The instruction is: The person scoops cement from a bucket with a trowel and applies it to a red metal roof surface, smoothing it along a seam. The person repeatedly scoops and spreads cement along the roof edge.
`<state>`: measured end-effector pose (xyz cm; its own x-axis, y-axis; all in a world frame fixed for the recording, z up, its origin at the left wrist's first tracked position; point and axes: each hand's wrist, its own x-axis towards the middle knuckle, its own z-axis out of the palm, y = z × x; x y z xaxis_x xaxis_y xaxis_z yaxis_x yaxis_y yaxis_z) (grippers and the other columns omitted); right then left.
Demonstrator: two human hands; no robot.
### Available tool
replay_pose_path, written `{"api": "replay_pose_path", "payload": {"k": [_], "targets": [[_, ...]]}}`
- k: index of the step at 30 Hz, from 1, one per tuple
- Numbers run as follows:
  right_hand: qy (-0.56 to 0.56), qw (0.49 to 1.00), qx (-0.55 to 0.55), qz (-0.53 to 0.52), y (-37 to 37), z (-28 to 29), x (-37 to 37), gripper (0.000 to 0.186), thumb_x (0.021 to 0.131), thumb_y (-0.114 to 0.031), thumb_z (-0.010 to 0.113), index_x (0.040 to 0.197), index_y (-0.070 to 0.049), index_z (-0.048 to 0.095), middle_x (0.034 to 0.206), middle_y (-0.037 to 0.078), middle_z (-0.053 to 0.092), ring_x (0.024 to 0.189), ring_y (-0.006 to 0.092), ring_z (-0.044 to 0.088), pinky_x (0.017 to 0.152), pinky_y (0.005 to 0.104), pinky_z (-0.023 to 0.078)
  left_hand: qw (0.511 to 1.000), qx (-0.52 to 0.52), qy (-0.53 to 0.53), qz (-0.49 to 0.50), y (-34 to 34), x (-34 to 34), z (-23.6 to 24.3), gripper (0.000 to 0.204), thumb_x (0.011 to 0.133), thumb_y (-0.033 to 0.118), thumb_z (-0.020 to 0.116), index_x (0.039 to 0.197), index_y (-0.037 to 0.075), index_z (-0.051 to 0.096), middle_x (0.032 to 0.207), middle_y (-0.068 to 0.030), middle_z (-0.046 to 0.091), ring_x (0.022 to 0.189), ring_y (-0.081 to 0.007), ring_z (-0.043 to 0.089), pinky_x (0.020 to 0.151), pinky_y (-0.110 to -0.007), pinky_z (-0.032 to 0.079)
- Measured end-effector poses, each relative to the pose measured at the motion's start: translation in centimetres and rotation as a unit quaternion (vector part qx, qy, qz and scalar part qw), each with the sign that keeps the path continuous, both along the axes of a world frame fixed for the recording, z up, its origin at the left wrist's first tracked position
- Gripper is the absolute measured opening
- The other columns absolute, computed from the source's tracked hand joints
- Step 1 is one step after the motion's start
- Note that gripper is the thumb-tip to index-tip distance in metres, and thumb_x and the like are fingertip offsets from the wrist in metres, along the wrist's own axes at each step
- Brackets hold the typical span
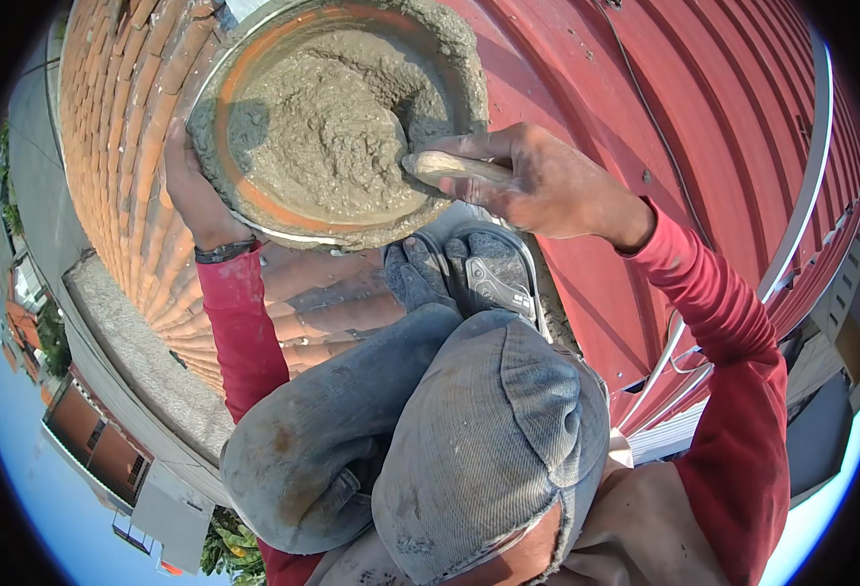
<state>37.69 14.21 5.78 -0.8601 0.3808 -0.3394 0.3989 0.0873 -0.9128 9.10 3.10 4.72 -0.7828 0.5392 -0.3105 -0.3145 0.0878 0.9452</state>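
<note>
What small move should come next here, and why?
Probably a short scoop with the right hand: it grips a wooden handle over the wet mortar, the tool's working end out of sight, while the left hand is against the round tub's side.

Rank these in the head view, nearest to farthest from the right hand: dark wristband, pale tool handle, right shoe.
From the right hand:
1. Pale tool handle, gripped in it.
2. Right shoe, below it and slightly left.
3. Dark wristband, well to its left.
</note>
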Motion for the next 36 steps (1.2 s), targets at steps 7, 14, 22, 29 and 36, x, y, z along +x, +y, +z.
{"api": "replay_pose_path", "payload": {"k": [7, 14, 22, 29, 36], "targets": [[0.06, 0.989, -0.066, -0.118, -1.8, -0.2, 4.2, 0.039, 0.093, -0.018, 0.066, 0.129, -0.002, 0.063, 0.092, 0.015, 0.073, 0.076, 0.0153, 0.067, 0.072, 0.0314, 0.053, 0.999, -0.025, 0.003, -0.028, 1.1, -3.0, -1.5, 0.04, 0.103, 0.031, 0.046, 0.125, -0.001, 0.055, 0.118, -0.0088, 0.06, 0.107, -0.0205, 0.059, 0.094, -0.036, 0.047], [0.063, 0.984, -0.044, -0.158, -2.6, 4.5, 12.6, 0.043, 0.091, -0.017, 0.07, 0.13, 0.0, 0.062, 0.098, 0.015, 0.074, 0.077, 0.0154, 0.069, 0.073, 0.028, 0.055, 0.998, -0.033, -0.014, -0.05, -0.7, -6.0, -2.2, 0.035, 0.104, 0.029, 0.045, 0.125, 0.003, 0.055, 0.117, -0.0084, 0.061, 0.107, -0.0214, 0.06, 0.094, -0.035, 0.048], [-0.104, 0.964, 0.066, -0.234, -9.7, 3.8, 22.8, 0.051, 0.084, -0.012, 0.072, 0.132, -0.002, 0.06, 0.089, 0.018, 0.074, 0.069, 0.0219, 0.072, 0.066, 0.0331, 0.057, 0.977, -0.093, 0.155, -0.114, -1.8, -7.0, -3.7, 0.037, 0.106, 0.019, 0.035, 0.129, -0.006, 0.051, 0.12, -0.0119, 0.062, 0.102, -0.0228, 0.064, 0.087, -0.037, 0.054], [-0.362, 0.903, 0.193, -0.127, -16.5, -1.5, 22.5, 0.039, 0.087, -0.018, 0.065, 0.124, -0.007, 0.06, 0.067, 0.019, 0.064, 0.061, 0.0371, 0.066, 0.057, 0.0456, 0.053, 0.982, -0.079, 0.12, -0.126, -0.6, -6.9, -3.3, 0.04, 0.107, 0.018, 0.032, 0.133, -0.007, 0.049, 0.122, -0.0161, 0.062, 0.102, -0.0261, 0.066, 0.086, -0.04, 0.057], [-0.169, 0.939, 0.212, -0.211, -7.3, 8.1, 19.2, 0.052, 0.084, -0.005, 0.067, 0.135, -0.009, 0.058, 0.097, 0.02, 0.072, 0.077, 0.0323, 0.072, 0.067, 0.0424, 0.057, 0.996, -0.038, 0.046, -0.06, -0.8, -2.9, 0.0, 0.04, 0.107, 0.019, 0.034, 0.131, -0.007, 0.052, 0.118, -0.0154, 0.063, 0.099, -0.0228, 0.066, 0.085, -0.038, 0.057]]}}
